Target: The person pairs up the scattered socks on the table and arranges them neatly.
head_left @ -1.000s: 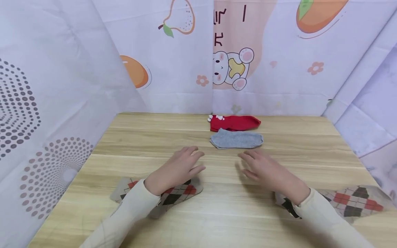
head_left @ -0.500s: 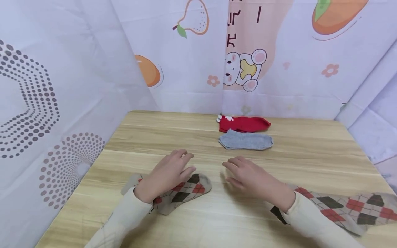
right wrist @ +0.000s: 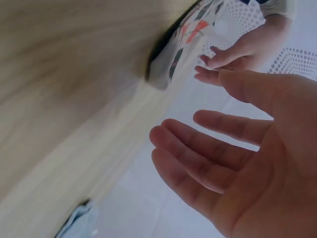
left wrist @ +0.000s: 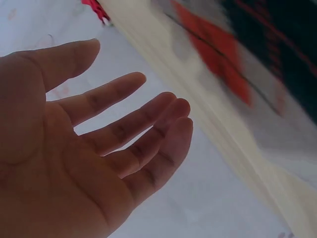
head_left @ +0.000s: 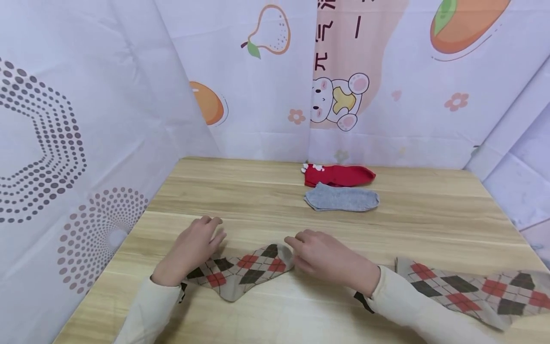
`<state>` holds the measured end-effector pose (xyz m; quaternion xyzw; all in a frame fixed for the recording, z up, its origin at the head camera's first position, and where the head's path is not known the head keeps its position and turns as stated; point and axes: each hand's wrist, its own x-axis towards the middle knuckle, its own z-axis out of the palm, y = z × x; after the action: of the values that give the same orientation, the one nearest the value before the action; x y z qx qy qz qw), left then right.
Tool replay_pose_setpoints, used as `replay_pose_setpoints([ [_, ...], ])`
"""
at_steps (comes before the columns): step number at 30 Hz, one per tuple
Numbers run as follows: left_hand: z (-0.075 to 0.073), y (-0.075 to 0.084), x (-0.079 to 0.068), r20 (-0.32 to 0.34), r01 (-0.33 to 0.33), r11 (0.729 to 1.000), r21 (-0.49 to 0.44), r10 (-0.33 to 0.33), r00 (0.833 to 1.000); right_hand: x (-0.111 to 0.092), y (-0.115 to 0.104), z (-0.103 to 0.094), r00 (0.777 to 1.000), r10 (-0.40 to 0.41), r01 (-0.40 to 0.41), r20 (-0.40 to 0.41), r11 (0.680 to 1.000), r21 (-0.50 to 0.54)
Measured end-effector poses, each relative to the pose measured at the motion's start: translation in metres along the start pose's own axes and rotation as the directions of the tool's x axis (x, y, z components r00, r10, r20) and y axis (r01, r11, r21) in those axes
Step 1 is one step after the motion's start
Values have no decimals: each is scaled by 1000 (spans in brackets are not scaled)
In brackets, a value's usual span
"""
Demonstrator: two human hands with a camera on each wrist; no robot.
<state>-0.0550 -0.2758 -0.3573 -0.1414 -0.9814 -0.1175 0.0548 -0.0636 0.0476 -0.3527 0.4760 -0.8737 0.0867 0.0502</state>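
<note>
On the wooden table (head_left: 240,200), a red-and-black argyle sock (head_left: 253,272) is laid flat between the hands, its toe turned to the right. Its cuff end is covered from view by the left hand (head_left: 191,251), and just beside its toe the right hand (head_left: 328,255) is held. In both wrist views the fingers are seen extended and slightly bent; nothing is gripped, and no contact with the argyle sock is shown.

Beyond the argyle sock and to its right, gray ankle socks (head_left: 343,198) are laid flat with a doubled edge, and farther beyond it a red sock (head_left: 343,176) is placed; these are judged to be already dealt with. Whether the red sock is doubled cannot be told. Well to the argyle sock's right, a second argyle sock (head_left: 472,291) of matching pattern is partly cut off by the frame. The matching two have not yet been brought together, so the handling of them is judged barely begun.
</note>
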Motion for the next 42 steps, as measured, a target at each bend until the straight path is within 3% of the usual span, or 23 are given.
replay_pose_setpoints([
  [13,12,-25,-9,17,28,999,34,-28,999,-2,-22,24,996,16,-16,87,1000,-2],
  [19,11,-28,-12,73,102,994,34,-105,992,0,-23,28,997,38,-37,71,999,-17],
  [22,6,-30,-16,132,143,989,44,-148,980,2,-24,28,998,35,-33,57,999,-37],
  [27,-9,-39,-23,273,201,979,-14,-190,943,5,-24,29,999,26,-22,39,996,-83],
  [31,-19,-49,-26,366,219,972,-86,-174,914,5,-24,30,999,18,-14,35,993,-113],
  [36,-18,-52,-26,442,240,956,-166,-145,885,3,-24,33,999,34,-30,28,991,-128],
  [39,-16,-52,-25,453,250,952,-176,-148,879,3,-24,33,999,37,-33,25,990,-136],
  [42,-16,-55,-26,448,211,956,-203,-101,888,3,-23,33,999,35,-33,16,993,-116],
])
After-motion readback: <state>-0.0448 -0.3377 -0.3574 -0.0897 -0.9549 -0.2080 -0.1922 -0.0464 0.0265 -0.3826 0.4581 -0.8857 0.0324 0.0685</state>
